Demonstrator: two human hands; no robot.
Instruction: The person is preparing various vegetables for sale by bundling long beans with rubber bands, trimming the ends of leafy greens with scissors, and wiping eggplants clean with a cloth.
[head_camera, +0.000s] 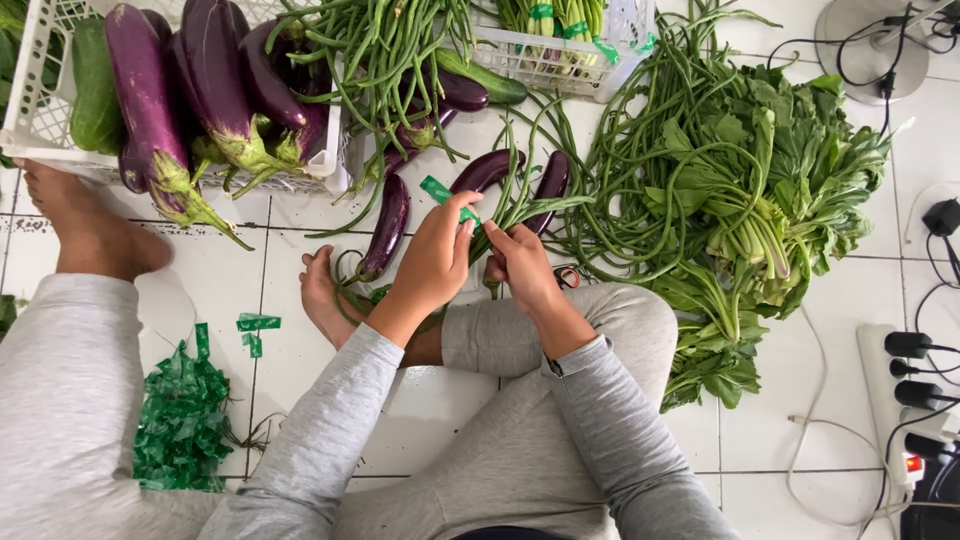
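**Entry: both hands on a bean bundle, tape at the fingertips**

I see my left hand (432, 255) with fingers curled, pinching a strip of bright green plastic tape (447, 198) between thumb and fingertips. My right hand (522, 262) is closed around the stems of a small bundle of long thin green beans (520, 196), just beside the left hand; the two nearly touch. The bundle sits above my folded grey-trousered knee, over the white tiled floor (240, 290), its loose ends fanning up and away from me.

Around it: three slim dark purple eggplants (386, 228) lie on the tiles near the bundle. A white plastic lattice crate (30, 100), upper left, holds larger purple eggplants. A heap of leafy greens (770, 190) lies to the right. A pile of cut green tape scraps (183, 420) lies by my left leg.
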